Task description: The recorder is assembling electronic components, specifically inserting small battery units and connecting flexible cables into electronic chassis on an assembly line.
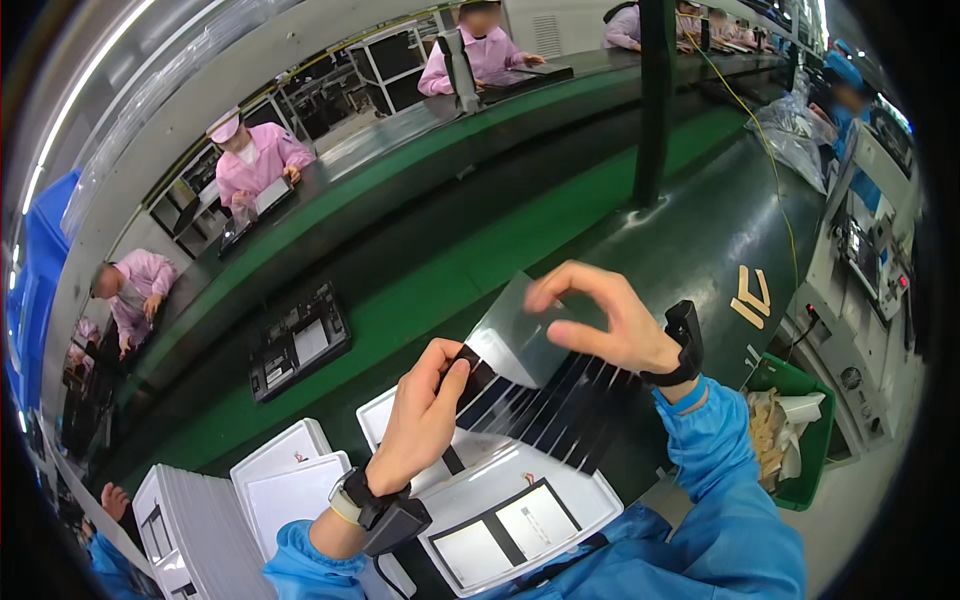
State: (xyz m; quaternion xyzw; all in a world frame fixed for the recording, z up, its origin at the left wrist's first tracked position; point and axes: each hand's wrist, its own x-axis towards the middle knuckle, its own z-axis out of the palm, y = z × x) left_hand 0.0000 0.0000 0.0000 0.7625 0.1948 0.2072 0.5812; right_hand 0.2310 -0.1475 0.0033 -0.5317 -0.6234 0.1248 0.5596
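Note:
My left hand [420, 410] pinches the left edge of a clear plastic sheet with black strips [540, 425] between thumb and fingers. From that edge a clear film piece [505, 335] rises. Just right of the film, my right hand [620, 325] has its thumb and curled forefinger apart, its fingertips slightly blurred; nothing shows gripped between them. Beneath the sheet lies a white tray [607, 492]. In it sits a flat white battery pack [470, 553] with black bands and a small coloured lead. Both wrists wear black strapped devices.
White trays [205, 505] stand stacked at lower left. An open laptop base [300, 340] rests on the green conveyor belt [420, 300]. To the right are tan strips [750, 298], a dark post [655, 120] and a green bin [803, 480] of scraps. Several people in pink sit across the line.

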